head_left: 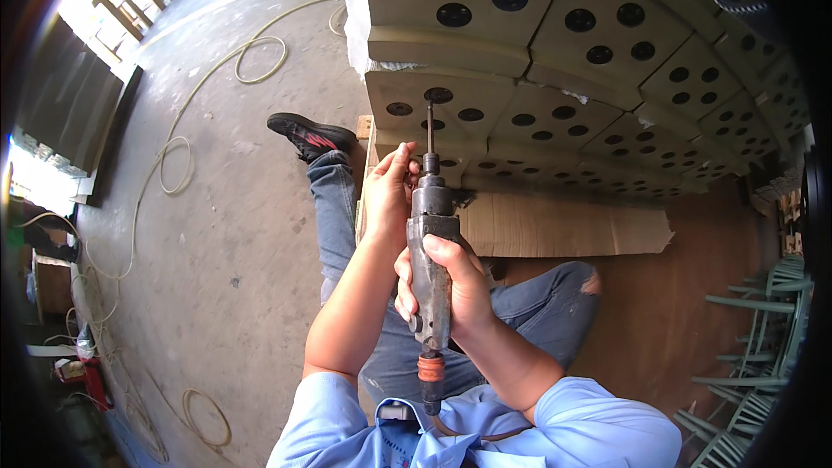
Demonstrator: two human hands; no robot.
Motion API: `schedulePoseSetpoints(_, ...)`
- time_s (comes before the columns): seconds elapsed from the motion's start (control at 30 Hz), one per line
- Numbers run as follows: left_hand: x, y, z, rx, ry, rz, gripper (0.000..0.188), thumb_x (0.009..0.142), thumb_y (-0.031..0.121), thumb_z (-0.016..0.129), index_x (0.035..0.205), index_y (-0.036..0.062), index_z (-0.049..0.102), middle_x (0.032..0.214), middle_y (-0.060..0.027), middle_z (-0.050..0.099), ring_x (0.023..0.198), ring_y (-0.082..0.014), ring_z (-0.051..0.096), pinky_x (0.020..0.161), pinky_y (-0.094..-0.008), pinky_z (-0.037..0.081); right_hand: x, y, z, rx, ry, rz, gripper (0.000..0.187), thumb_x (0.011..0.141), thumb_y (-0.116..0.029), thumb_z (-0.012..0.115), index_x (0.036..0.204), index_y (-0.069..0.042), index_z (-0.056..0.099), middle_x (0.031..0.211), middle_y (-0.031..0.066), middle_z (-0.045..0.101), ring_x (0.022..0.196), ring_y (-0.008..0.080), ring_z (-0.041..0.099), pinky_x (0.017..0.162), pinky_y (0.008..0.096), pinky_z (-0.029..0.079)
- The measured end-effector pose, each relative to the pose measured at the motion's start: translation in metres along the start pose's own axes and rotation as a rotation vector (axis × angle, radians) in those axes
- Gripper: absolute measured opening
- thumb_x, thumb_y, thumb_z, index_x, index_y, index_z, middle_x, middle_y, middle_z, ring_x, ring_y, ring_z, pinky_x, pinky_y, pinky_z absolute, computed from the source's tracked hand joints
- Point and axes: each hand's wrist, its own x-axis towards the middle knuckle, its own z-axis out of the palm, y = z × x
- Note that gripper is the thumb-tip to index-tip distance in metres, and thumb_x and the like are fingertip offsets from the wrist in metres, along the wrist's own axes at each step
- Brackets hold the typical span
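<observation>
My right hand [459,282] is wrapped round the body of an air screwdriver [431,251], which has an orange ring near its rear end. Its long thin bit [430,128] reaches up to the edge of a black round disc [439,95] on a beige block-like piece [472,91]. Beside the chuck, my left hand [394,186] is closed, thumb and fingertips pinched together. Whatever lies in that pinch is too small or hidden to tell. More black discs, in groups, dot the stacked beige pieces in front of me.
A cardboard sheet [555,225] lies under the stack. My outstretched leg [334,208] passes left of it. A pale hose [178,121] loops across the concrete floor at left. Green chair-like frames [763,329] stand at right, wooden frames [130,0] at far left.
</observation>
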Motion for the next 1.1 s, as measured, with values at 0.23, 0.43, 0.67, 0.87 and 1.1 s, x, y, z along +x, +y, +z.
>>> schedulePoseSetpoints(0.23, 0.003, -0.01, -0.005, 0.048, 0.084, 0.073, 0.024, 0.095, 0.019, 0.076, 0.11, 0.0081, 0.062, 0.073, 0.001, 0.062, 0.057, -0.0046, 0.055, 0.047, -0.0184, 0.04, 0.007, -0.006, -0.008, -0.082, -0.043, -0.005, 0.037, 0.101, -0.034, 0.052, 0.104, 0.003, 0.054, 0.085, 0.0136, 0.06, 0.056, 0.0218, 0.063, 0.051, 0.0369, 0.054)
schedulePoseSetpoints(0.43, -0.002, 0.003, 0.002, -0.123, 0.019, 0.062, 0.017, 0.095, 0.016, 0.075, 0.107, 0.0085, 0.065, 0.078, 0.0002, 0.066, 0.067, -0.0054, 0.058, 0.054, -0.0191, 0.043, -0.004, -0.013, -0.018, -0.07, -0.025, 0.029, 0.036, 0.1, -0.034, 0.055, 0.104, 0.001, 0.055, 0.086, 0.0141, 0.061, 0.055, 0.0217, 0.063, 0.051, 0.0367, 0.054)
schedulePoseSetpoints(0.67, 0.0, 0.025, 0.011, -0.13, -0.258, 0.157, 0.026, 0.102, 0.011, 0.064, 0.124, -0.0006, 0.065, 0.097, -0.0042, 0.069, 0.083, -0.01, 0.062, 0.072, -0.0229, 0.051, -0.045, -0.033, -0.047, -0.389, -0.021, 0.06, 0.037, 0.094, -0.018, 0.065, 0.121, -0.006, 0.043, 0.08, 0.0116, 0.061, 0.053, 0.0176, 0.062, 0.05, 0.0299, 0.054)
schedulePoseSetpoints(0.87, -0.006, 0.034, 0.029, -0.017, -0.321, 0.109, 0.02, 0.106, 0.025, 0.06, 0.1, 0.0061, 0.064, 0.074, 0.0022, 0.057, 0.061, -0.0043, 0.047, 0.048, -0.02, 0.031, -0.054, -0.045, -0.051, -0.415, -0.098, 0.066, 0.045, 0.092, -0.017, 0.067, 0.129, -0.005, 0.044, 0.081, 0.0094, 0.06, 0.055, 0.0145, 0.061, 0.051, 0.0284, 0.053)
schedulePoseSetpoints(1.1, -0.012, 0.038, 0.04, 0.077, -0.316, 0.063, 0.022, 0.108, 0.026, 0.056, 0.099, 0.0076, 0.062, 0.073, 0.0049, 0.056, 0.055, -0.0019, 0.044, 0.044, -0.0182, 0.029, -0.059, -0.046, -0.058, -0.338, -0.128, 0.078, 0.047, 0.091, -0.015, 0.066, 0.131, -0.003, 0.044, 0.082, 0.01, 0.06, 0.058, 0.0146, 0.062, 0.051, 0.0294, 0.054)
